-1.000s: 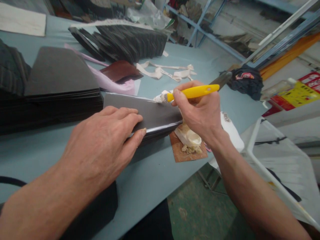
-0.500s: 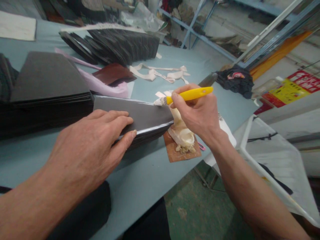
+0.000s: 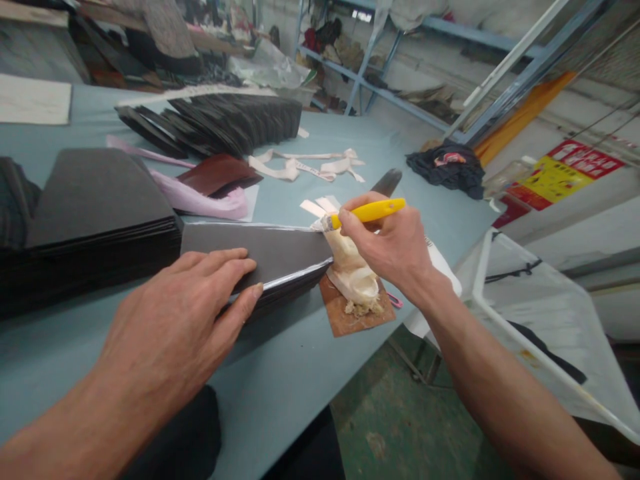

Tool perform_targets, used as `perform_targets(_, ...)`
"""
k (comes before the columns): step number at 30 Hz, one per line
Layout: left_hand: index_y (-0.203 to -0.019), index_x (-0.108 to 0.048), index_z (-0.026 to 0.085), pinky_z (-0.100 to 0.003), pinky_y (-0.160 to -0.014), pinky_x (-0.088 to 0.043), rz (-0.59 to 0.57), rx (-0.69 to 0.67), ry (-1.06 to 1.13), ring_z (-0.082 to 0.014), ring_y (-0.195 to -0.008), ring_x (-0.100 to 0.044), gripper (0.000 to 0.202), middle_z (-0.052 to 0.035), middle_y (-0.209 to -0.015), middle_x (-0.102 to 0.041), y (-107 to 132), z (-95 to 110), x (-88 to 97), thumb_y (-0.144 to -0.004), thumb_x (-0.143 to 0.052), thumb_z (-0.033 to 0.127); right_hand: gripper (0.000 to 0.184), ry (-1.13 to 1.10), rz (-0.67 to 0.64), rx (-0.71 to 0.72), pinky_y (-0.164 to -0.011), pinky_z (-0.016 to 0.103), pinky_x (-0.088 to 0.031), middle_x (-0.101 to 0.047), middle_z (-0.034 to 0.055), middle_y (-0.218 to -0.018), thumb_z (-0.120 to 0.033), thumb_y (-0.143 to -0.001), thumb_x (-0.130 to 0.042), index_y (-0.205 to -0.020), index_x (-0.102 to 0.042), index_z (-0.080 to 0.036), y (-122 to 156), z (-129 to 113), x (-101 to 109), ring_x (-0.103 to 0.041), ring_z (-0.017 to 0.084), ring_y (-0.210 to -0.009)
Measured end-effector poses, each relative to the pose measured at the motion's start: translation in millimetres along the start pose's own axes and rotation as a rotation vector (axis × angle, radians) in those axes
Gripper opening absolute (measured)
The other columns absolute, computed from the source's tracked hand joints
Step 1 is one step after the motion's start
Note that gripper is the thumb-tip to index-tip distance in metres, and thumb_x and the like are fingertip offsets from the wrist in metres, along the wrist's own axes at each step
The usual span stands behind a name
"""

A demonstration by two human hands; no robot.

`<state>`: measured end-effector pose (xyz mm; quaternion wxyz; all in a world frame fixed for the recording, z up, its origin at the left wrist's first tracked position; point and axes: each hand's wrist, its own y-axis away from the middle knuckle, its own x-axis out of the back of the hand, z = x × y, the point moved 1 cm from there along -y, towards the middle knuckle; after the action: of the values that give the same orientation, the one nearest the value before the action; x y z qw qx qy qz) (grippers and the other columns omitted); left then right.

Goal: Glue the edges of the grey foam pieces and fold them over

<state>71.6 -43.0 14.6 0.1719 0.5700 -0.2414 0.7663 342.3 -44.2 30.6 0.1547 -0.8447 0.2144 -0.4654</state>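
Head view: left hand (image 3: pixel 167 320) is spreading open fingers on stacked black sheets (image 3: pixel 255 250); just past those fingertips, right hand (image 3: pixel 390 250) is gripping a yellow-handled brush (image 3: pixel 367 211) with curled fingers.

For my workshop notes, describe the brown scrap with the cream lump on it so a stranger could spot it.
On the pale blue table, look to the near edge, by the narrow stack of dark sheets. Just below the right hand lies a flat brown scrap, the only piece there topped with a lumpy cream paste.
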Motion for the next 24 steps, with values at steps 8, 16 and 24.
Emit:
perform_targets(8, -0.128, -0.077, 0.022, -0.068, -0.112, -0.061, 0.005, 0.004, 0.018, -0.0428, -0.134, -0.069, 0.054, -0.0123, -0.146, -0.075, 2, -4, -3.6, -0.104, -0.038, 0.05, 0.017, 0.101, 0.028, 0.06, -0.066, 0.03, -0.049, -0.071, 0.0008, -0.068, -0.033, -0.093, -0.065, -0.083, -0.076, -0.024, -6, -6, 14, -0.071, 0.02, -0.07)
perform_targets(16, -0.133, -0.076, 0.019, -0.063, -0.112, -0.063, 0.012, 0.002, 0.004, -0.0383, -0.136, -0.069, 0.049, -0.0126, -0.149, -0.073, 4, -1, -5.5, -0.108, -0.04, 0.041, 0.015, -0.087, 0.016, 0.05, -0.067, 0.033, -0.054, -0.076, 0.0018, -0.075, -0.036, -0.095, -0.068, -0.092, -0.078, -0.025, -2, -35, 11, -0.074, 0.022, -0.072)
perform_targets(24, -0.131, -0.076, 0.018, -0.061, -0.107, -0.066, 0.031, -0.017, 0.001, -0.038, -0.132, -0.071, 0.041, -0.0128, -0.148, -0.073, 7, 0, -6.6, -0.108, -0.046, 0.033, 0.016, -0.247, -0.076, 0.036, -0.066, 0.03, -0.055, -0.073, 0.0003, -0.07, -0.037, -0.096, -0.067, -0.094, -0.076, -0.024, -7, -51, -24, -0.074, 0.02, -0.071)
